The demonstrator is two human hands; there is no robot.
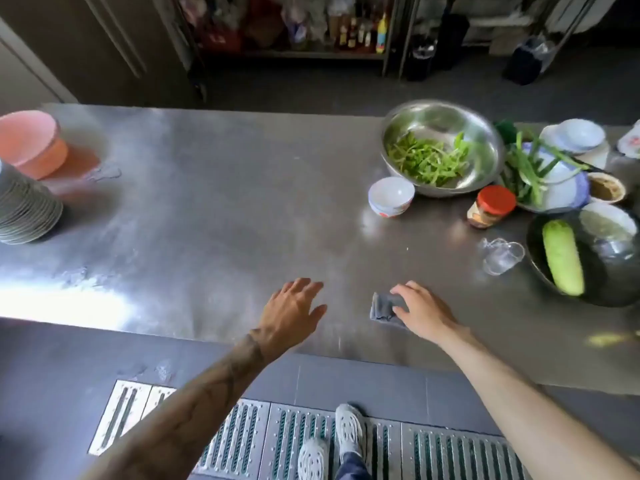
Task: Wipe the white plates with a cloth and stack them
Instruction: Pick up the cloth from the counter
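The stack of plates (26, 206) stood at the far left edge of the steel surface (214, 202), well apart from both hands, beside a pink bowl (33, 143). Being glazed ware, the plates would likely be stiff, fragile and heavy taken together, and slippery if wet; each would best be lifted singly by its rim. They looked pale, thin-rimmed and closely nested, though shaded greyish here. The grey cloth (382, 306) lay bunched near the front edge, soft and light, easily gathered in one fist. The right hand (420, 311) rested on it, fingers (401, 292) curled over the fold. The left hand (294, 306) hovered flat over bare steel, fingers spread, holding nothing
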